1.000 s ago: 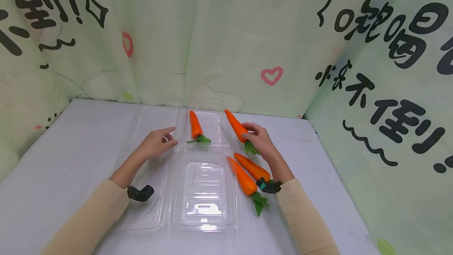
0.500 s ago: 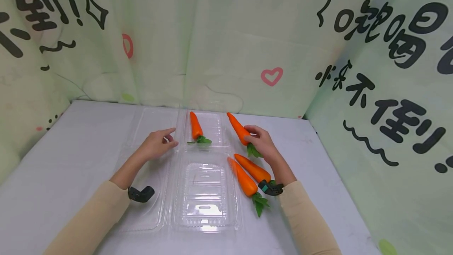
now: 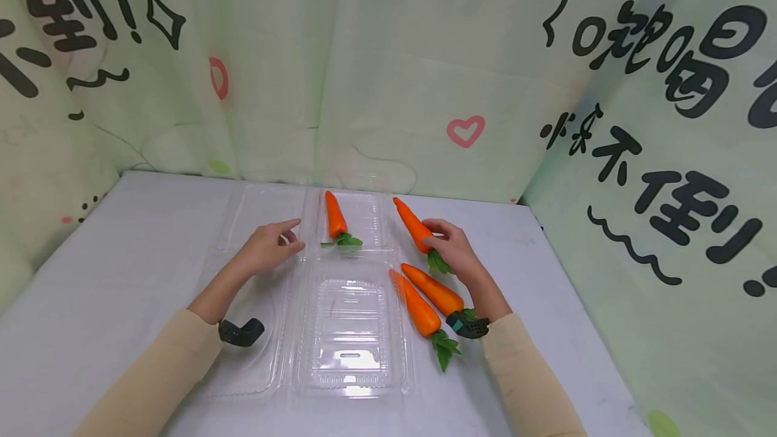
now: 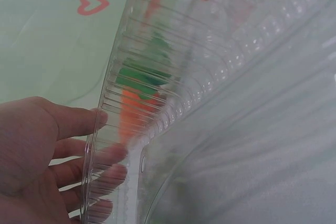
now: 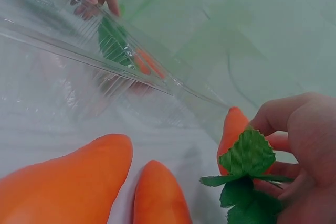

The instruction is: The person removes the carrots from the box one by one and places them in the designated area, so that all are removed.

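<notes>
My right hand (image 3: 450,248) holds an orange toy carrot (image 3: 415,226) near its leafy top, at the right side of a clear plastic clamshell box (image 3: 349,383). In the right wrist view, the green leaves (image 5: 247,153) hide part of that grip. Another carrot (image 3: 335,216) lies in the far part of the box, its leaves toward me. At the box's left wall, my left hand (image 3: 273,246) stands with fingers extended. The left wrist view shows its fingertips (image 4: 113,174) right at the ribbed clear wall (image 4: 131,72), partly seen through it.
Two more carrots lie right of the box, one carrot (image 3: 432,288) beside the other carrot (image 3: 419,305). The box's clear lid (image 3: 257,369) lies opened to the left. A printed curtain (image 3: 388,86) borders the white table (image 3: 133,241) behind.
My right hand and the carrot in it have shifted slightly right and toward me, away from the box. The left hand stays in place.
</notes>
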A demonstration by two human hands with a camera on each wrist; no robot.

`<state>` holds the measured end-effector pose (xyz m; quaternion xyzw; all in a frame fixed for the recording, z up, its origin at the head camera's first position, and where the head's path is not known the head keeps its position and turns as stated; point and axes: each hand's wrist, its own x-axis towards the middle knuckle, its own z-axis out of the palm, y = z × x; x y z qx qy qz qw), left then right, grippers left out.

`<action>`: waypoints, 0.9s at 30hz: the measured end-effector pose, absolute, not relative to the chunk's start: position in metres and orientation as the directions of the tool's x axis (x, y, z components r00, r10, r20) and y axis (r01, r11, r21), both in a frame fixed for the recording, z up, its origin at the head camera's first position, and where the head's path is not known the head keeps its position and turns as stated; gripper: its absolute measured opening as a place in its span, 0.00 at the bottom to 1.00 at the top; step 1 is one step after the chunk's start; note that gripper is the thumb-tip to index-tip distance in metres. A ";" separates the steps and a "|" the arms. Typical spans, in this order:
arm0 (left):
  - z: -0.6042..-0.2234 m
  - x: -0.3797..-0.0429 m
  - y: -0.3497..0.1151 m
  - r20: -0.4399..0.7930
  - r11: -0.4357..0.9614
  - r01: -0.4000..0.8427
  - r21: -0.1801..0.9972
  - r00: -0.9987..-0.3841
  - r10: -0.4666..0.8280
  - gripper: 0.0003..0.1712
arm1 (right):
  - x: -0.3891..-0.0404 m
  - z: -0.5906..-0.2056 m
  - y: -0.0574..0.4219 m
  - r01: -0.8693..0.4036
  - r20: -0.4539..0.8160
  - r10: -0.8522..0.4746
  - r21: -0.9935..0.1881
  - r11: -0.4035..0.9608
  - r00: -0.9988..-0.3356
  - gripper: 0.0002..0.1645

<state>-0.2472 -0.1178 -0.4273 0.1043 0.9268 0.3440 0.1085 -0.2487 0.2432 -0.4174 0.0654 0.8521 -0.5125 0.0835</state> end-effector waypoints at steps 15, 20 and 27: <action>-0.427 -0.246 -0.118 -0.124 0.733 0.116 0.671 -0.957 0.264 0.37 | -0.243 -0.421 0.247 0.183 -0.208 -0.003 -0.866 0.465 -0.978 0.26; -0.429 -0.246 -0.118 -0.117 0.732 0.120 0.671 -0.957 0.264 0.37 | -0.243 -0.422 0.248 0.177 -0.211 -0.019 -0.865 0.470 -0.977 0.26; -0.430 -0.246 -0.119 -0.120 0.731 0.116 0.672 -0.958 0.262 0.37 | -0.242 -0.427 0.248 0.187 -0.228 -0.023 -0.849 0.493 -0.973 0.26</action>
